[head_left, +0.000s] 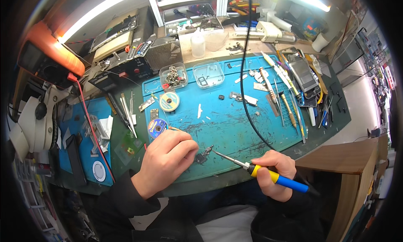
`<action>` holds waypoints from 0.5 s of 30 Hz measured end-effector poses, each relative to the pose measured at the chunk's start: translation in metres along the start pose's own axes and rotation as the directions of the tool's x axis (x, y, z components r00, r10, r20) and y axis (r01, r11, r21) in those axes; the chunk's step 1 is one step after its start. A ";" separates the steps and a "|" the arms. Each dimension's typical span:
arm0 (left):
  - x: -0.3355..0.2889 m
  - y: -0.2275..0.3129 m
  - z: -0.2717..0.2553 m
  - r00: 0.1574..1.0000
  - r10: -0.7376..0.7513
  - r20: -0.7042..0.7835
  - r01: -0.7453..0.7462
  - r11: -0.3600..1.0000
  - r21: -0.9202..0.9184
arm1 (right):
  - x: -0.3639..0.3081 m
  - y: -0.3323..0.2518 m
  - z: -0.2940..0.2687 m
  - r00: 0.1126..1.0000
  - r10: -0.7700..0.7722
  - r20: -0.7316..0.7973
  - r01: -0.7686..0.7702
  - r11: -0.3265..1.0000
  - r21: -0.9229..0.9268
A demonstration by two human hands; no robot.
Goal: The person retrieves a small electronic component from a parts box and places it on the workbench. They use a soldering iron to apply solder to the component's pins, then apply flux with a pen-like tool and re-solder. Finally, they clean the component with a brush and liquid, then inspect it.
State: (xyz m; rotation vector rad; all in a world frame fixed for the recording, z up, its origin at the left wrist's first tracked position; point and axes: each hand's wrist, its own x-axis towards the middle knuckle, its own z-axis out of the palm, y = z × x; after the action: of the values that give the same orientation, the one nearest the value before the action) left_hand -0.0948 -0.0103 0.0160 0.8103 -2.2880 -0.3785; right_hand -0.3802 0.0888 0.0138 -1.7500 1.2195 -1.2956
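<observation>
My right hand [275, 174] grips a soldering iron [272, 176] with a yellow and blue handle. Its slim metal tip points left, close beside a small dark electronic part [204, 155] on the blue work mat [226, 132]. Just left of that part is my left hand [168, 162], fingers closed in a pinch; what they hold is hidden. A blue-labelled spool [158, 127] sits right behind the left hand, and a cream spool [169, 101] lies farther back.
A black cable [243, 74] hangs across the mat toward my right hand. Behind stand a tub of small metal parts [173, 76] and a clear tray [208, 75]. Tweezers [128, 111] lie left; screwdrivers and brushes [285, 99] crowd the right. An orange multimeter [52, 53] stands far left.
</observation>
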 end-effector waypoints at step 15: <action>0.011 0.005 -0.008 0.982 0.102 0.156 -0.130 0.975 0.178 | 0.009 -0.001 0.005 0.979 0.191 -0.066 -0.189 0.981 0.032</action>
State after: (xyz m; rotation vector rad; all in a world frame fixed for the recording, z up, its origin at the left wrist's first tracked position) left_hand -0.0980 -0.0137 0.0293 0.7562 -2.5236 -0.1759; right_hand -0.3741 0.0806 0.0159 -1.5405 1.3672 -1.2616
